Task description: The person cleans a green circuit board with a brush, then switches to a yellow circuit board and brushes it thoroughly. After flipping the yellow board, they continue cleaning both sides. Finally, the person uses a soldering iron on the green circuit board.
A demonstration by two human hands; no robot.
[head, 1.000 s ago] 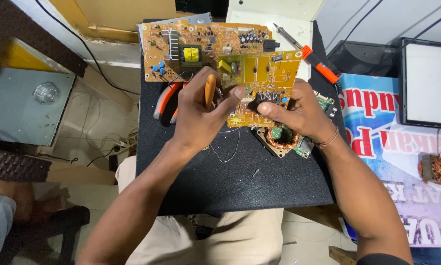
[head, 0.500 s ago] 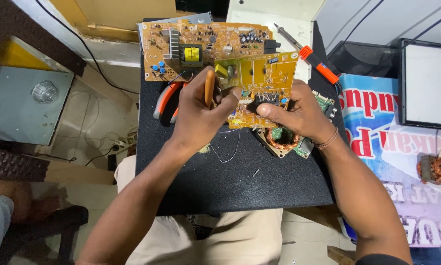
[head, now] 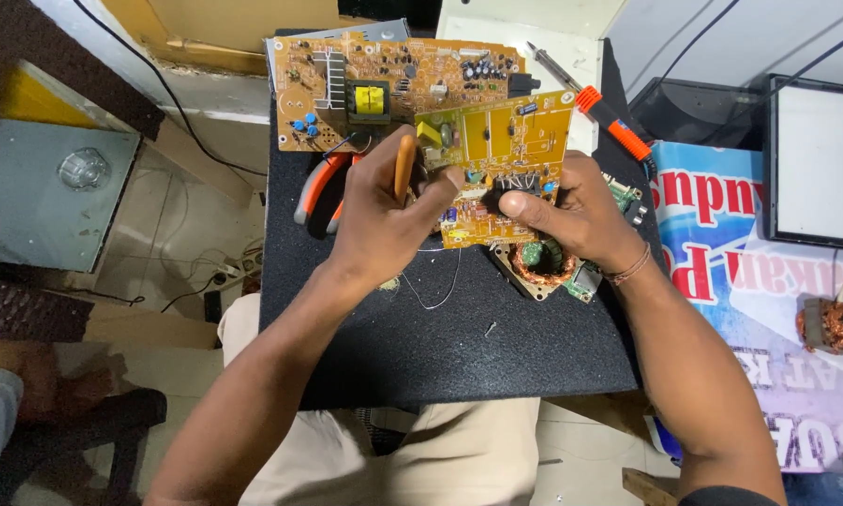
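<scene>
My right hand (head: pixel 576 217) grips a small yellow circuit board (head: pixel 506 159) by its lower right edge, tilted up over a black foam mat (head: pixel 440 337). My left hand (head: pixel 384 215) holds an orange-handled tool (head: pixel 403 169) against the board's left side, with the tip hidden behind my fingers. A larger yellow circuit board (head: pixel 384 89) with a yellow transformer lies flat just beyond.
Orange-handled pliers (head: pixel 316 183) lie left of my left hand. A soldering iron (head: pixel 595 103) rests at the back right. A copper coil part (head: pixel 543 267) sits under my right wrist. A grey box (head: pixel 46 197) stands left; printed sheets and a screen lie right.
The small board has tilted up and shifted slightly; my left hand with the tool stays pressed at its left edge.
</scene>
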